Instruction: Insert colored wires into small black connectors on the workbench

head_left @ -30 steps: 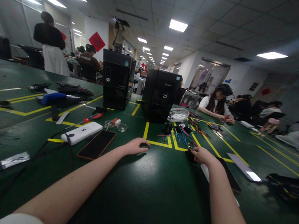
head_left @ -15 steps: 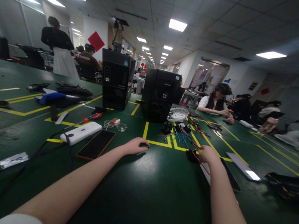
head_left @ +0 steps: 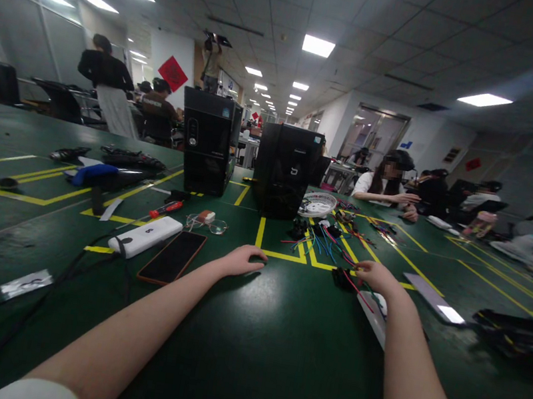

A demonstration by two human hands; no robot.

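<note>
My left hand (head_left: pixel 244 261) rests on the green tabletop, thumb and fingers apart, with nothing in it. A black phone (head_left: pixel 173 257) with an orange-brown edge lies to its left. At the right, my right hand (head_left: pixel 376 277) has its fingers pinched at the end of thin coloured wires (head_left: pixel 328 240); the fingertips are too small to show exactly which wire. Just below those fingers lies a black connector (head_left: pixel 342 278) with a red lead (head_left: pixel 361 297) trailing from it. Beneath my right wrist is a white flat object (head_left: pixel 374 318), partly hidden by the forearm.
Two black computer towers (head_left: pixel 208 143) (head_left: pixel 285 172) stand ahead. A white basket (head_left: pixel 319 204) sits beside the right one. On the left are a white power bank (head_left: pixel 146 236), glasses (head_left: pixel 216 226) and a red screwdriver (head_left: pixel 166 209). A purplish phone (head_left: pixel 433 299) lies right. A person (head_left: pixel 388 182) sits across.
My right hand and forearm have shifted slightly to the right, uncovering more of the white object. My left hand has stayed put. The person across has raised a hand a little.
</note>
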